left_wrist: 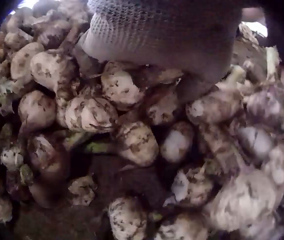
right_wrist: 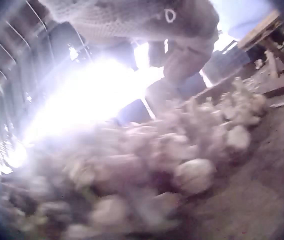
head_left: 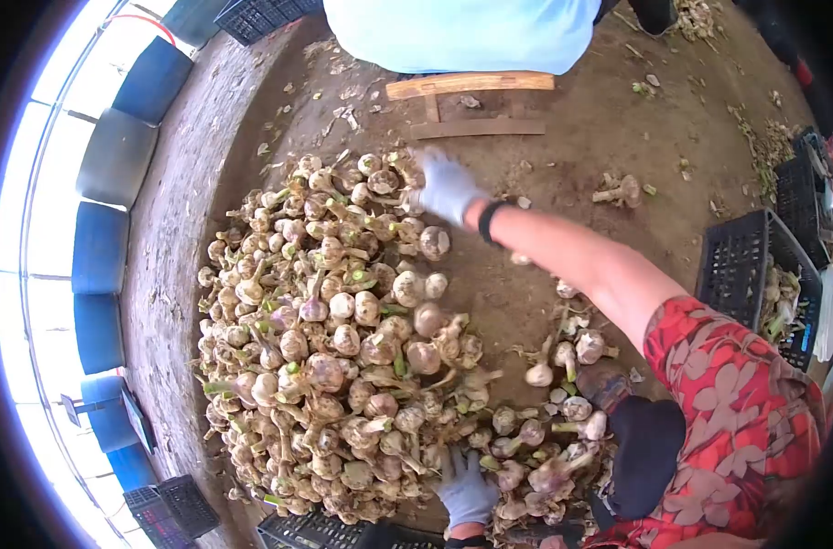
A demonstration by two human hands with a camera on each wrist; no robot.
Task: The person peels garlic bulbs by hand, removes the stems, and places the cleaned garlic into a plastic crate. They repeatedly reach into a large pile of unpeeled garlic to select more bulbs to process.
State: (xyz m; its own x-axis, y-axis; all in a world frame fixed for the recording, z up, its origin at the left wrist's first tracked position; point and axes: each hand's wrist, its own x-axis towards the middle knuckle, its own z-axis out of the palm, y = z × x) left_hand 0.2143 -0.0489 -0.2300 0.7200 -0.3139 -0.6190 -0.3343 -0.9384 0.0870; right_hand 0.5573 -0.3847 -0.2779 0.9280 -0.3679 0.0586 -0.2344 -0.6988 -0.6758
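Note:
A large heap of garlic bulbs (head_left: 325, 371) with stems lies on the ground. My right hand (head_left: 448, 188), in a pale glove, is at the heap's far right edge, its fingers blurred and apart; no bulb shows in it. In the right wrist view that hand (right_wrist: 147, 22) hangs over blurred bulbs (right_wrist: 194, 175). Near the bottom of the head view, my gloved left hand (head_left: 467, 489) rests with fingers spread between the heap and a smaller group of bulbs (head_left: 549, 476). The left wrist view has the glove (left_wrist: 162, 37) above soil-marked bulbs (left_wrist: 137, 142), its fingertips hidden.
A person in light blue (head_left: 462, 32) is beyond a low wooden stool (head_left: 471, 84). Black crates stand at the right (head_left: 737, 265) and lower left (head_left: 174, 508). One loose bulb (head_left: 627, 190) lies on the dirt floor (head_left: 545, 156). A shoe (head_left: 604, 384) is beside the smaller group.

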